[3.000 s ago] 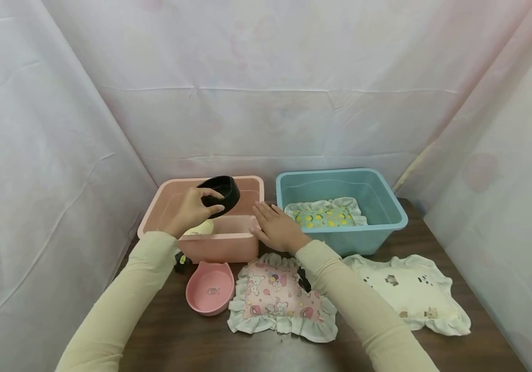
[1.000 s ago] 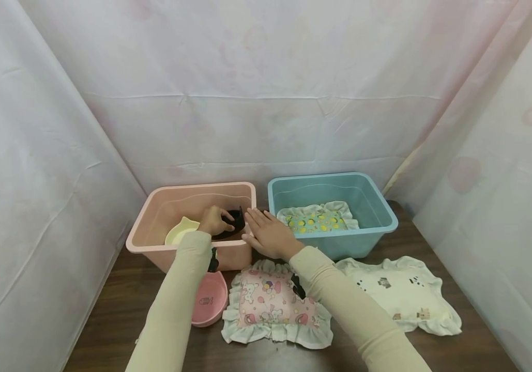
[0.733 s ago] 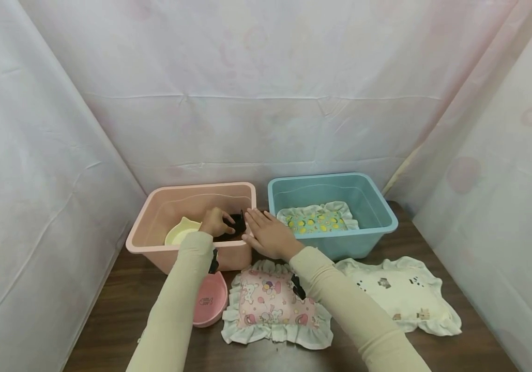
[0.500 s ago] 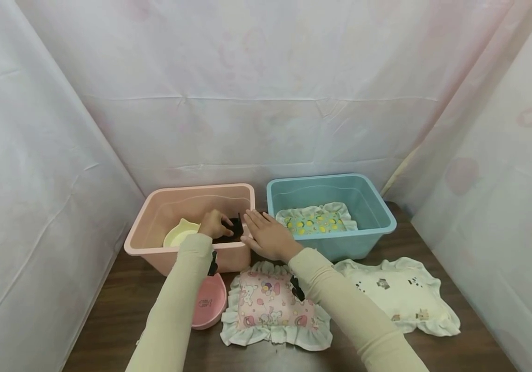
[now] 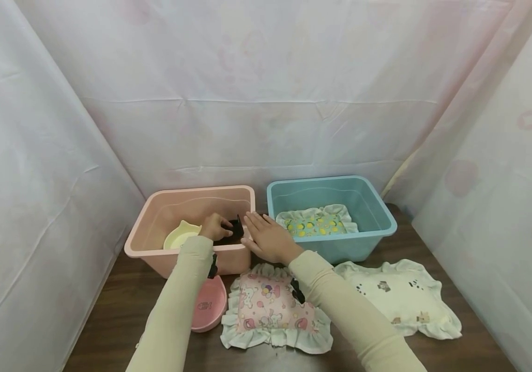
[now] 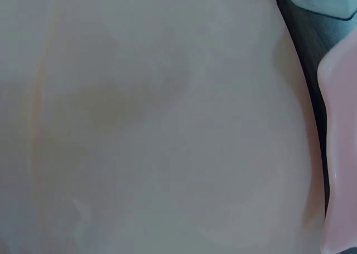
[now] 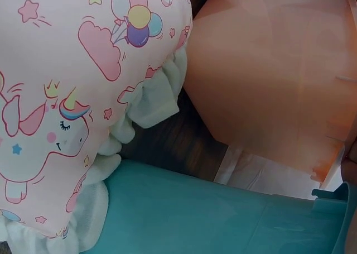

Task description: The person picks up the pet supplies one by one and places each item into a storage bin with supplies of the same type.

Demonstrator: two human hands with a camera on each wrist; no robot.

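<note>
Inside the peach-pink tub [image 5: 154, 252], my left hand [image 5: 213, 227] holds a black bowl [image 5: 236, 233] low down by the tub's right end, thumb and fingers at its near side. Part of the bowl is hidden behind the hand. Left of it in the same tub lies a pale yellow bowl [image 5: 182, 235] with a pointed ear. My right hand [image 5: 271, 238] lies flat with straight fingers, its fingertips at the tub's right rim. The left wrist view is filled by the tub's outer wall [image 6: 184, 125], and the hand is out of sight there.
A blue tub [image 5: 340, 248] with a lemon-print frilled pillow [image 5: 317, 226] inside stands to the right. In front lie a pink bowl [image 5: 210, 305], partly under the left sleeve, a pink unicorn-print pillow [image 5: 270, 310] and a cream animal-print pillow [image 5: 400, 297]. Curtains surround the table.
Since three seconds ago, my left hand has lowered the black bowl from above the peach-pink tub down into it. The right hand has stayed at the rim. Over the last second little has moved.
</note>
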